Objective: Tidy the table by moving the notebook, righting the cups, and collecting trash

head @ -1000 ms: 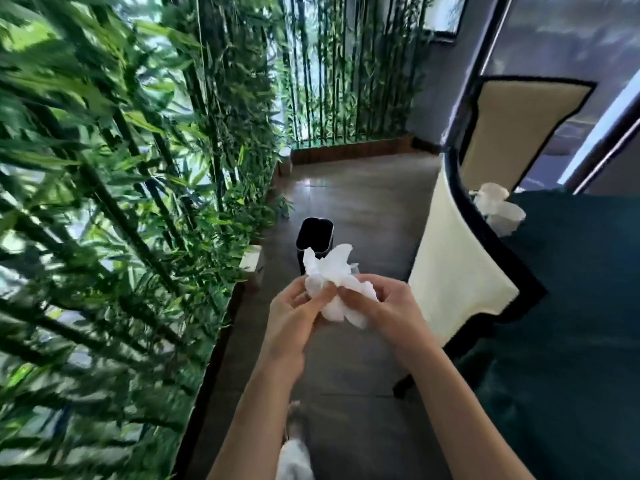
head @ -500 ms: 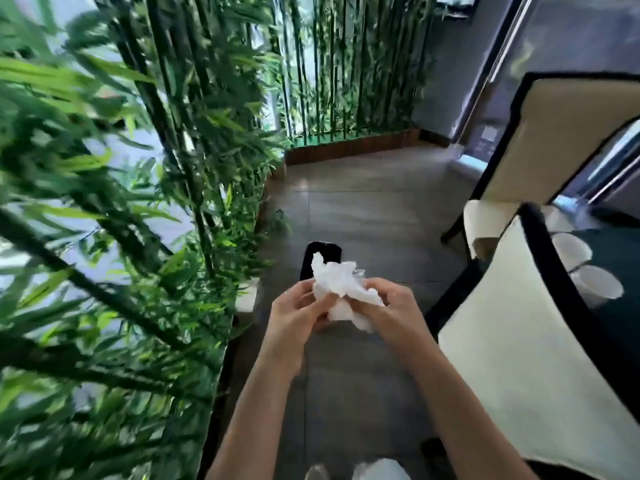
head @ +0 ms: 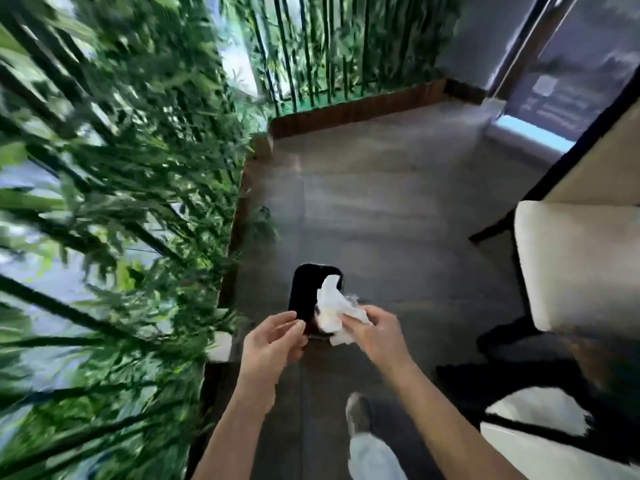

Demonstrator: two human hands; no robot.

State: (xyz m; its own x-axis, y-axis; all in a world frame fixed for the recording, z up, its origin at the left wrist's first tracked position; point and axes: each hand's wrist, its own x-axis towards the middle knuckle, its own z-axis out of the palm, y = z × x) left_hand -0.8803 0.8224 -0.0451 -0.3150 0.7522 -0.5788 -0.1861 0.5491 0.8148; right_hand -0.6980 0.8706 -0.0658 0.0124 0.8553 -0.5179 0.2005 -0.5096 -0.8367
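Grey floor [head: 381, 202], black bin [head: 304, 292], crumpled tissue [head: 334, 306].

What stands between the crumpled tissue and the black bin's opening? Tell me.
Nothing visible. The right hand holds the crumpled tissue just over the open black bin; the left hand sits at the bin's near left edge, off the tissue.

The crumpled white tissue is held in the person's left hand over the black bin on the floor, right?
Not quite: the head view shows the crumpled white tissue pinched in the right hand, not the left. The left hand is beside it with nothing in its fingers. The rest holds: the tissue is over the black bin on the floor.
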